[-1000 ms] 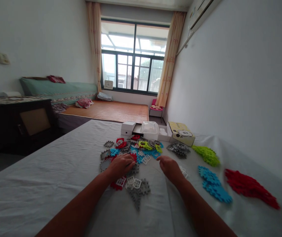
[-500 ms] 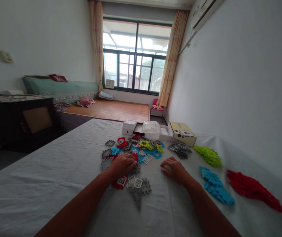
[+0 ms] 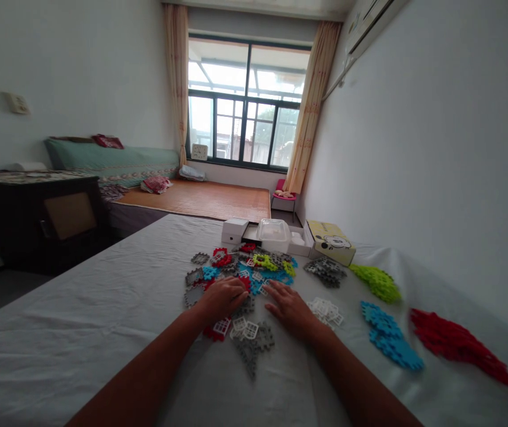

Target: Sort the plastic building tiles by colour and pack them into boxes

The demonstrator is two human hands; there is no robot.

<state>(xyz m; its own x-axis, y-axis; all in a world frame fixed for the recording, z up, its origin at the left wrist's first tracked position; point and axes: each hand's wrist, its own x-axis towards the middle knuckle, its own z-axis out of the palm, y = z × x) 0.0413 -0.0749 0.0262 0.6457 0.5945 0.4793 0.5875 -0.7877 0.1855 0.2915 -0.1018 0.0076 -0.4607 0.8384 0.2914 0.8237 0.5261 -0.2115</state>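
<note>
My left hand [image 3: 224,298] rests on the left of a mixed heap of toy building pieces, fingers curled together; what lies under them is hidden. My right hand [image 3: 290,303] is at the heap's right edge, fingers stretched out and apart, tips beside a small white window-shaped piece [image 3: 263,290]. Blue pieces [image 3: 275,276] and lime pieces [image 3: 263,261] lie beyond the fingers. Nearer me are white window pieces [image 3: 250,330] on grey toothed pieces [image 3: 249,354]. Right of my right hand sits a small pile of white window pieces [image 3: 325,311], partly behind the wrist.
Sorted piles lie to the right: dark grey [image 3: 325,273], lime [image 3: 376,281], blue [image 3: 389,338] and red [image 3: 460,344]. Behind the heap stand a white box [image 3: 235,230], a clear plastic container [image 3: 273,232] and a yellow box [image 3: 331,242]. A pale cloth [image 3: 102,314] covers the table.
My right hand has moved left to the heap, its fingers now more stretched out. The white window pile at its right has come into view. My left hand stays almost where it was.
</note>
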